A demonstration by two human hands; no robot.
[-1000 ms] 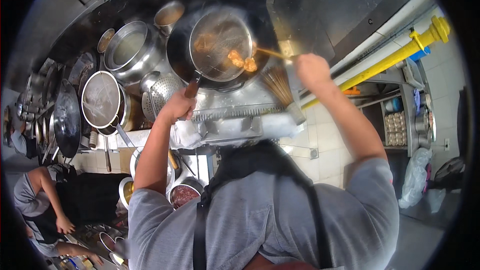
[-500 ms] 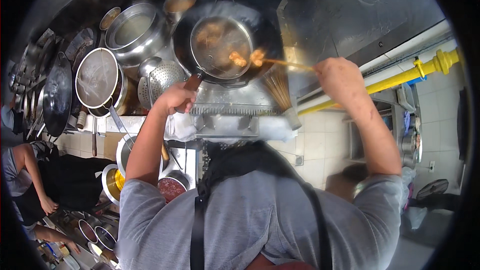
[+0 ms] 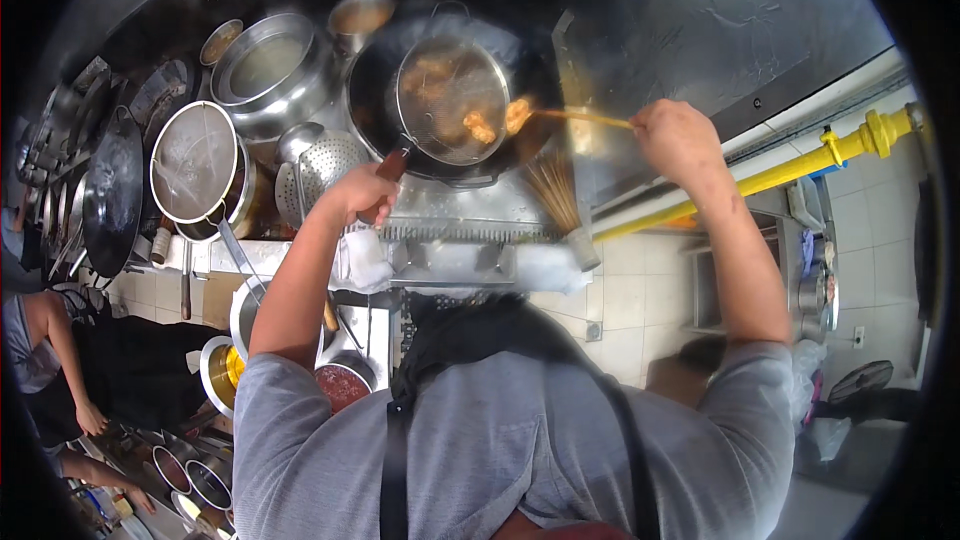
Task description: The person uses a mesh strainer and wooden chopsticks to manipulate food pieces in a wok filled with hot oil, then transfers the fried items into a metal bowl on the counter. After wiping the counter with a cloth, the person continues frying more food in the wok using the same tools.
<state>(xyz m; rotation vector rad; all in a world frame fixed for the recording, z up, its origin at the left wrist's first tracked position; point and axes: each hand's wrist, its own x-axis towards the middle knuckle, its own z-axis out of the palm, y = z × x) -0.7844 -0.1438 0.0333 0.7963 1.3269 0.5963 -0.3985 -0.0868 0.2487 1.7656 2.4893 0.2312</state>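
My left hand (image 3: 362, 190) is closed around the brown handle of a round wire-mesh strainer (image 3: 440, 90), which hangs over a dark wok (image 3: 370, 105). One golden-brown fried piece (image 3: 480, 127) rests in the strainer near its right side, and browned food shows hazily through the mesh. In my right hand (image 3: 678, 140), fingers pinched, are long chopsticks (image 3: 590, 119) pointing left. A second fried piece (image 3: 518, 115) is at their tips, just right of the strainer's rim. Steam blurs the wok's contents.
A bamboo brush (image 3: 555, 190) leans at the wok's right. On the left are a perforated ladle (image 3: 325, 165), a steel pot (image 3: 265, 70) and another strainer (image 3: 194, 160) over a pot. A yellow pipe (image 3: 780, 170) runs along the right. Another person's arm (image 3: 65, 360) shows at far left.
The strainer has shifted slightly right, with my left hand following. The chopsticks and the piece at their tips stay in nearly the same place.
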